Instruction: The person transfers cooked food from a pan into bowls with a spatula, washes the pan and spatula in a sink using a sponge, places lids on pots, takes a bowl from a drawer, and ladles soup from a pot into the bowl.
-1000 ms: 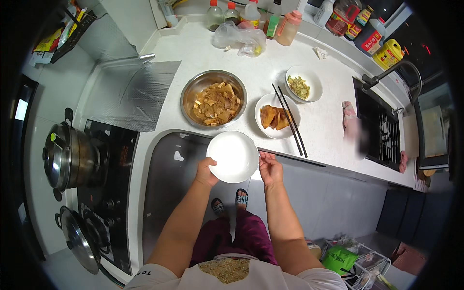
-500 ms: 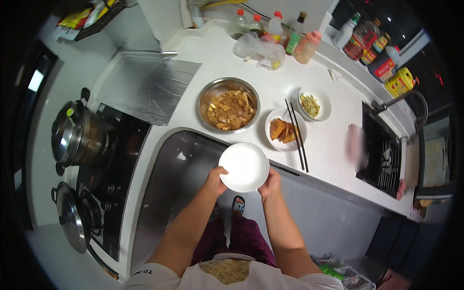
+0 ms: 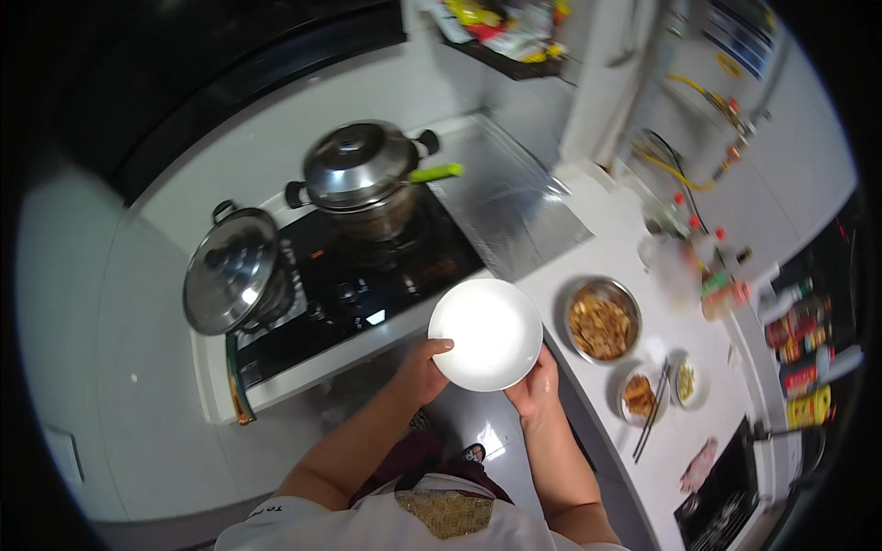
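Note:
A round white bowl (image 3: 486, 332), bare inside, is held level in front of my body, just off the counter's front edge. My left hand (image 3: 426, 369) grips its left side, thumb over the rim. At its lower right, my right hand (image 3: 536, 386) supports the rim, with some fingers hidden beneath. Beyond the bowl lies the black cooktop (image 3: 404, 275), carrying a lidded steel pot (image 3: 363, 174) with a bright green piece at its side. Further left sits a wok with a domed lid (image 3: 234, 271).
On the right counter (image 3: 588, 216) stand a steel basin of sliced food (image 3: 602, 321), a bowl of orange-brown pieces (image 3: 638, 395) with chopsticks (image 3: 650, 415) across it, and a bowl of chopped pale-green bits (image 3: 687, 381). Bottles, a pink cloth (image 3: 700, 464) and the sink lie beyond.
My view has turned left toward the cooktop, so the counter with the food bowls now appears further right. The white bowl stays in both hands and has turned along with me.

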The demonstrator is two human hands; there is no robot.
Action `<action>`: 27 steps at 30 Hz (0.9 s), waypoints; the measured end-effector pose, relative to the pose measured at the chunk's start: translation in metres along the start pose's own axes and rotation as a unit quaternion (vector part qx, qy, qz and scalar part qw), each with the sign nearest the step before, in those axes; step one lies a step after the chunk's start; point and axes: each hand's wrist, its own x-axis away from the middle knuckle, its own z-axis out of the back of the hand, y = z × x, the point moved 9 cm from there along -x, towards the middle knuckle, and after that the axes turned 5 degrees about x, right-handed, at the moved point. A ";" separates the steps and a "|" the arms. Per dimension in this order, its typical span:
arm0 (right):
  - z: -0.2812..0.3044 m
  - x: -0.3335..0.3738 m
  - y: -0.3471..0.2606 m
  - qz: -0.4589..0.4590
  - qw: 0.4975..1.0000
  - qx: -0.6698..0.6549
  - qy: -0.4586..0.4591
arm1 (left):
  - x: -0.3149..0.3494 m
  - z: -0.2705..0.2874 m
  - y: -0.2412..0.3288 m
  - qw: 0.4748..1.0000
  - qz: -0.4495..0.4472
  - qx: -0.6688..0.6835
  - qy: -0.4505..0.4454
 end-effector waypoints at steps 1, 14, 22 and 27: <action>-0.021 -0.016 0.012 -0.016 0.999 0.023 -0.018 | 0.006 0.010 0.024 0.999 -0.037 -0.003 0.001; -0.145 -0.216 -0.048 0.125 0.966 0.224 -0.046 | 0.035 0.077 0.183 0.954 -0.221 0.108 0.171; -0.351 -0.290 -0.057 0.211 0.674 0.638 -0.308 | 0.019 0.056 0.250 0.914 -0.348 0.108 0.179; -0.412 -0.291 0.009 0.316 0.353 0.759 -0.447 | -0.007 0.056 0.268 0.892 -0.380 0.114 0.216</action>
